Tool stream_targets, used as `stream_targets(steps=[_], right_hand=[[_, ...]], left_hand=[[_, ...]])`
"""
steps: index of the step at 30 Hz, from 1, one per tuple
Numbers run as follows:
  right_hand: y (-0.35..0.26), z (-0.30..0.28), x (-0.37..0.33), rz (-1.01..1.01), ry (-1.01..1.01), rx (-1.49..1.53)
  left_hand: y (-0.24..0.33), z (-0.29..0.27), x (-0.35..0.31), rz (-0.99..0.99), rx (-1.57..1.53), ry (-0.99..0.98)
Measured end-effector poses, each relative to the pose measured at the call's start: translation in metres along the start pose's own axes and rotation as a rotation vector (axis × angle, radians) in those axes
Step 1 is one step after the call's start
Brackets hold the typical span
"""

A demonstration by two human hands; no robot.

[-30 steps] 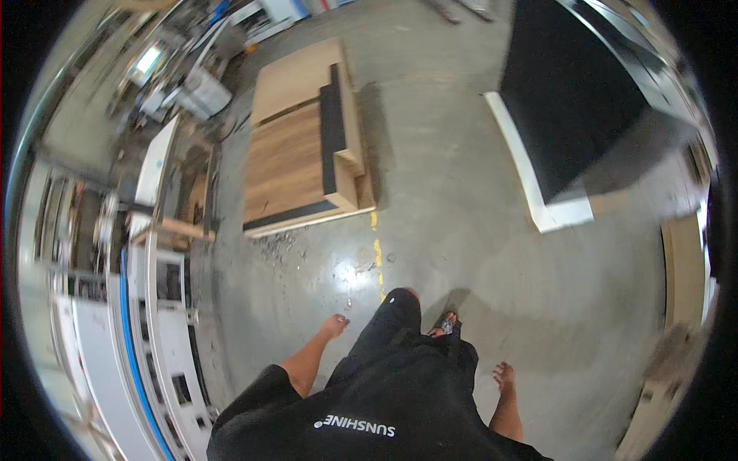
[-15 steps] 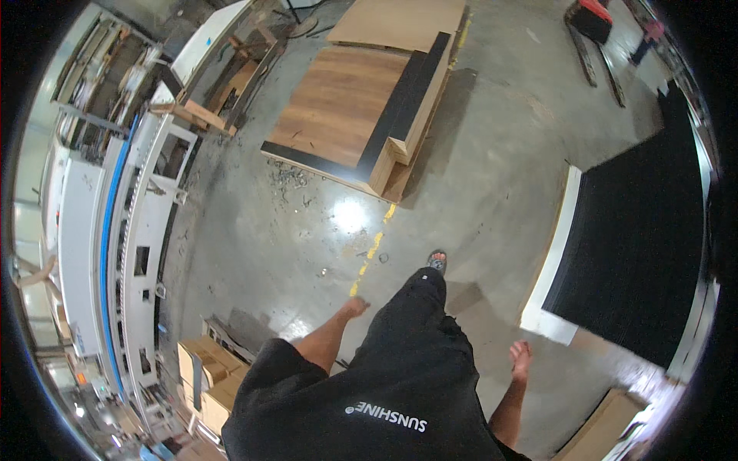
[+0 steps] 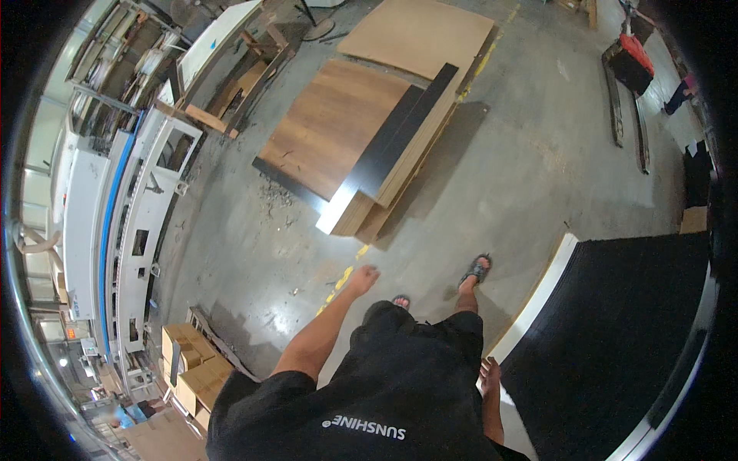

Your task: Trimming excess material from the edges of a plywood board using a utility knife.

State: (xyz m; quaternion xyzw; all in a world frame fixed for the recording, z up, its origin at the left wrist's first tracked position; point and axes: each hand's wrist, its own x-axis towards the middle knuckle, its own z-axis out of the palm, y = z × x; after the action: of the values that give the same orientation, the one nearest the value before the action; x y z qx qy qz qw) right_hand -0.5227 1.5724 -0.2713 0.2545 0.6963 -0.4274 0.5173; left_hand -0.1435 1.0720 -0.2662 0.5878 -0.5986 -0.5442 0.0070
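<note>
While the arms hung forward of the body, the left hand (image 3: 365,279) was loosely curled and blurred; could not tell if it held anything. The right hand (image 3: 490,373), fingers parted and half bent, had hold of nothing visible, near the white edge of a black sheet (image 3: 615,330). Stacked wooden boards (image 3: 338,123) lay on the grey floor (image 3: 238,223), ahead of the left hand and apart from it.

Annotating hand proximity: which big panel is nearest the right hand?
The black panel at lower right, with a pale border, close by the right hand; the wood-grain panel and plain tan panel both lie farther ahead.
</note>
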Motion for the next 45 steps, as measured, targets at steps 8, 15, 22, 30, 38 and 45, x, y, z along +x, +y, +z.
stream_targets(steps=[8,15,22,30,38,45], right_hand=[[-0.289,0.038,0.126,-0.195,-0.133,-0.125],[-0.532,0.126,0.200,-0.254,-0.230,-0.216],[-0.663,0.300,0.185,-0.212,-0.339,-0.275],[-0.767,0.516,0.163,-0.075,-0.608,-0.209],[-0.782,0.699,0.222,0.220,-0.642,-0.285],[-0.790,0.782,0.250,0.430,-0.499,-0.336]], left_hand=[[-0.026,0.060,-0.021,-0.455,-0.414,0.005],[0.081,0.119,0.000,-0.567,-0.533,0.213],[0.115,0.110,0.094,-0.516,-0.773,0.292],[0.234,0.075,0.211,-0.637,-1.031,0.484],[0.303,0.069,0.244,-0.816,-1.322,0.710],[0.370,0.086,0.220,-1.055,-1.376,0.867]])
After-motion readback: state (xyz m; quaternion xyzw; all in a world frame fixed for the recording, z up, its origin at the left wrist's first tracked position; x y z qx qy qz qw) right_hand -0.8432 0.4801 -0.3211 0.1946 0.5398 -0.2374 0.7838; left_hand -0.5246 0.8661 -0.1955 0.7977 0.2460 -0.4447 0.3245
